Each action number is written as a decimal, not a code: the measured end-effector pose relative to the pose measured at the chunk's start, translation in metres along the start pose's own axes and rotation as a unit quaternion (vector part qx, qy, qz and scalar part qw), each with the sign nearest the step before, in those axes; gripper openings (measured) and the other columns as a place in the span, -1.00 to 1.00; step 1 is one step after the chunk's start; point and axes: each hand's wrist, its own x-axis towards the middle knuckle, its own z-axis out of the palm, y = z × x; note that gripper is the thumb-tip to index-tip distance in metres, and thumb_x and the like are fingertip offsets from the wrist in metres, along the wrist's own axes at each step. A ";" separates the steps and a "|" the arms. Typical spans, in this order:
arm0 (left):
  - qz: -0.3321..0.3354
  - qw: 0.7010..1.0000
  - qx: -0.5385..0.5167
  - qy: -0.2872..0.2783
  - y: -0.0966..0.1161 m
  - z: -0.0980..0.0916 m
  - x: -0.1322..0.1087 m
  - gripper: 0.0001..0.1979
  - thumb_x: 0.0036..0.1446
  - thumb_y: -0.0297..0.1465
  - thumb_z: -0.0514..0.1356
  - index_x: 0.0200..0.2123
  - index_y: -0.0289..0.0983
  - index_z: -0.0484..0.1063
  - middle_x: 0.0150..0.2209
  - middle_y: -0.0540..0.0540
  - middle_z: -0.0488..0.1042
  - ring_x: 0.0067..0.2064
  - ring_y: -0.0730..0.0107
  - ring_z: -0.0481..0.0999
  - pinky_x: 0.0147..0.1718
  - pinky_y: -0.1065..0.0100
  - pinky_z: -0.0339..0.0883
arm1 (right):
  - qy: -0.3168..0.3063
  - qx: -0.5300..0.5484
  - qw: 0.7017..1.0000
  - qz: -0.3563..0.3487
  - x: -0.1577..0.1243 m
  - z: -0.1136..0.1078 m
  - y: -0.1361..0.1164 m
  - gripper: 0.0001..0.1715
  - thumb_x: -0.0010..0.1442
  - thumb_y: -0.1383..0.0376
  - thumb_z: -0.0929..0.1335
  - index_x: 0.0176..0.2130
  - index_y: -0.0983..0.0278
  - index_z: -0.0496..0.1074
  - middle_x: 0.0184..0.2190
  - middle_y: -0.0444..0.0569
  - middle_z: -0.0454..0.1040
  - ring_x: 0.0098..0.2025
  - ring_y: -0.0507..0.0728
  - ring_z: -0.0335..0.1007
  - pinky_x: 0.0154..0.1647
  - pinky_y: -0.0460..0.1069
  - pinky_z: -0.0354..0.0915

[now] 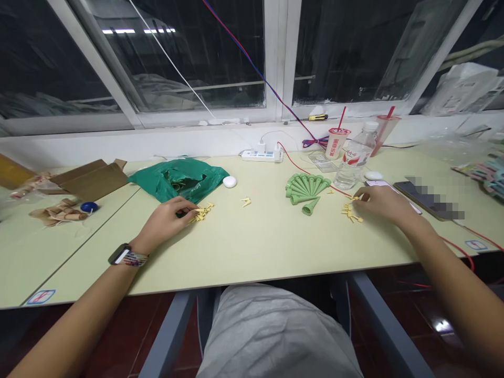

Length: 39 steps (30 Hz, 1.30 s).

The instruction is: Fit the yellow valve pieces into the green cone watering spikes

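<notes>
At the far left of the pale green table point(252, 252), near its back edge, sits an open cardboard box point(88, 181), with tan folded paper pieces point(59, 213) and a small blue round object point(89, 207) in front of it. Next comes a crumpled green plastic bag point(177, 178). The left hand point(165, 221) lies in front of the bag, fingers curled, with its fingertips at a small heap of folded yellow paper pieces point(201, 213); whether they grip one, I cannot tell. Two more yellow pieces point(246, 201) lie alone mid-table. To their right, green paper cones point(307, 188) are nested in a fan, with one loose green cone point(311, 206) just below. The right hand point(384, 203) reaches left, fingers bunched at a second yellow heap point(349, 213), its grip also unclear, toward the table's right side.
</notes>
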 end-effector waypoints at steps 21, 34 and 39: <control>0.065 0.998 -0.025 0.012 0.020 0.013 0.000 -0.63 0.40 -0.17 0.07 0.09 -0.22 0.50 0.11 -0.22 0.43 0.18 0.02 0.44 0.22 0.04 0.31 | -0.022 0.079 0.980 -0.183 0.038 0.019 -0.017 -0.61 0.17 0.41 0.29 -0.16 0.28 0.69 -0.10 0.08 0.68 -0.04 0.26 0.56 0.06 0.10 0.40; 0.122 0.992 -0.026 -0.035 0.069 0.033 0.035 -0.58 0.43 -0.16 0.07 0.15 -0.24 0.53 0.15 -0.23 0.54 0.21 0.00 0.46 0.23 0.05 0.31 | 0.045 0.115 0.981 -0.147 0.021 0.005 -0.020 -0.60 0.19 0.37 0.22 -0.25 0.25 0.64 -0.13 0.04 0.66 -0.11 0.24 0.56 -0.03 0.10 0.39; 0.166 0.983 -0.039 -0.060 0.084 0.048 0.060 -0.57 0.44 -0.16 0.07 0.15 -0.21 0.58 0.10 -0.23 0.60 0.14 0.02 0.53 0.18 0.09 0.35 | 0.090 0.159 0.965 -0.189 0.023 -0.005 -0.057 -0.63 0.22 0.38 0.23 -0.27 0.22 0.62 -0.17 0.03 0.66 -0.16 0.21 0.57 -0.09 0.07 0.39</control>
